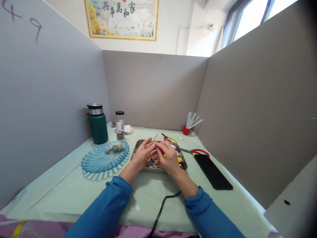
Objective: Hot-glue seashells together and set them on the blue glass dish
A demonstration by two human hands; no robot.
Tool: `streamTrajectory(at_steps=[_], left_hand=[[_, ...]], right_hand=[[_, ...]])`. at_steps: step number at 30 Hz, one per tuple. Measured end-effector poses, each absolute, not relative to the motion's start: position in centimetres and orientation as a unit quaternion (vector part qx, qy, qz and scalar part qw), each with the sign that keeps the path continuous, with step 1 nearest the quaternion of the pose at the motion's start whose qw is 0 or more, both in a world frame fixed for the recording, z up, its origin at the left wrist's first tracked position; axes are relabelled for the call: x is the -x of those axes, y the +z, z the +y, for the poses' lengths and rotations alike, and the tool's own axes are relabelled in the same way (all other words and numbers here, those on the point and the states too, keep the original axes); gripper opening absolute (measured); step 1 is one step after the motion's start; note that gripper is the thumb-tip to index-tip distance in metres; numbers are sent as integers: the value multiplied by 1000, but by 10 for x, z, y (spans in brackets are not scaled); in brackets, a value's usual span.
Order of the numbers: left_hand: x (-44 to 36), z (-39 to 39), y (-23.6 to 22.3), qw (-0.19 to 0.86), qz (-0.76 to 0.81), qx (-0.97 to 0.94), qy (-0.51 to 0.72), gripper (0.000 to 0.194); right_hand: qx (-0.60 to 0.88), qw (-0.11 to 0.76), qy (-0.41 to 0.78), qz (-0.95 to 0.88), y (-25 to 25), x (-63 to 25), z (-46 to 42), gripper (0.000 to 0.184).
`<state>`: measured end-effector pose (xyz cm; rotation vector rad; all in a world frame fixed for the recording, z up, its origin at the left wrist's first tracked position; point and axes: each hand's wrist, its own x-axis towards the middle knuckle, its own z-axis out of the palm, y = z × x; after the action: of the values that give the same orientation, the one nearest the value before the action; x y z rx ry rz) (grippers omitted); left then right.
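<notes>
1. Meeting over a metal tray (136, 145), the person's left hand (143, 153) and right hand (169, 158) have their fingertips together, thumbs and forefingers bent inward. Blue sleeves reach in from the near side of the table.

2. A slim white piece (155, 136) pokes up just beyond those fingertips, above the far part of the tray. From where I stand I cannot tell which hand grips it, nor whether either is clamped on something smaller.

3. Under the hands, the tray holds a jumble of small pieces (151, 162), pale and reddish, too small to name. Something yellow (179, 160) sits at its right side, and a black cable (162, 205) runs toward the near edge of the table.

4. Beyond the tray lie small scissors (170, 139) with red and yellow handles; right of it, larger scissors (201, 152) with red handles, near a flat black slab (213, 172) shaped like a phone.

5. Farther back, a red cup (186, 131) holds pale sticks (190, 120) leaning outward.

6. To the left, a blue scalloped plate (99, 163) carries a beaded cluster (115, 148); behind it stand a green bottle (98, 129) and a clear jar (120, 126) with a black lid.
</notes>
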<state>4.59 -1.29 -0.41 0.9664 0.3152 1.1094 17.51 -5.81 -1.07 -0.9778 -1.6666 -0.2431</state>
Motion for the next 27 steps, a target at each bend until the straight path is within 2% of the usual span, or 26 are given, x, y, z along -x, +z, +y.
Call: streamTrajectory(at_steps=[4, 8, 12, 17, 27], left_hand=[[-47, -9, -8, 719, 133, -443, 518, 29], [-47, -11, -6, 733, 112, -463, 486, 28], [-47, -16, -2, 746, 93, -481, 451, 28], [-48, -16, -2, 749, 107, -458, 467, 23], [-48, -11, -5, 720, 147, -473, 487, 30]], right_hand=[[410, 563, -96, -711, -12, -177, -56, 29], [408, 566, -106, -708, -13, -177, -54, 28], [434, 533, -108, -719, -12, -175, -56, 23], [429, 503, -110, -742, -10, -174, -59, 22], [453, 606, -118, -643, -8, -176, -59, 15]])
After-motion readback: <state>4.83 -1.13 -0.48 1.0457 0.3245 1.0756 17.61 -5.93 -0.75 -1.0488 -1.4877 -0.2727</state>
